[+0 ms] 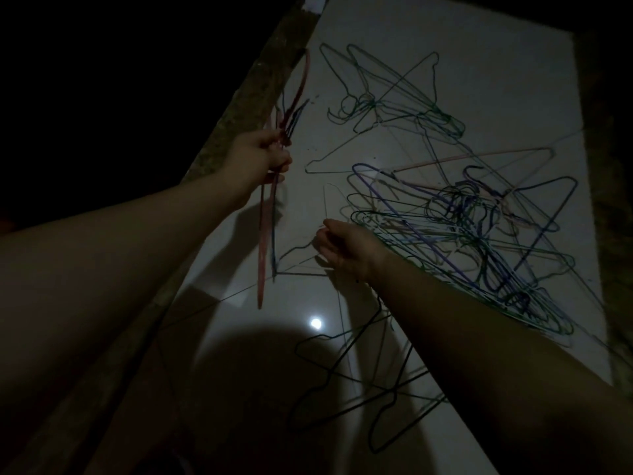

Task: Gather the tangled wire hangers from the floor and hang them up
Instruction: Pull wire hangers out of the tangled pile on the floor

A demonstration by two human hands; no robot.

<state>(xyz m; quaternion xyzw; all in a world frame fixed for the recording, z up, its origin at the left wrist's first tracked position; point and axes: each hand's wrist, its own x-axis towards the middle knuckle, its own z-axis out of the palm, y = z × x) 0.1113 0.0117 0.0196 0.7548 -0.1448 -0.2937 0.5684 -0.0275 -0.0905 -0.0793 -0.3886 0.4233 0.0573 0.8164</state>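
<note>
Dim rm, glossy white tile floor [479, 63]; wire hangers [462, 234] strewn.

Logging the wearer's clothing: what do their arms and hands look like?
The left forearm and right forearm are bare, with no sleeve in view. The left hand and right hand are ungloved. No watch, ring or bracelet shows, though the light is dim.

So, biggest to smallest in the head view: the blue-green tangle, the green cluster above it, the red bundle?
1. blue-green tangle
2. green cluster
3. red bundle, gripped by the left hand; held nearer the camera and seen edge-on, so its rank is unsure.
</note>
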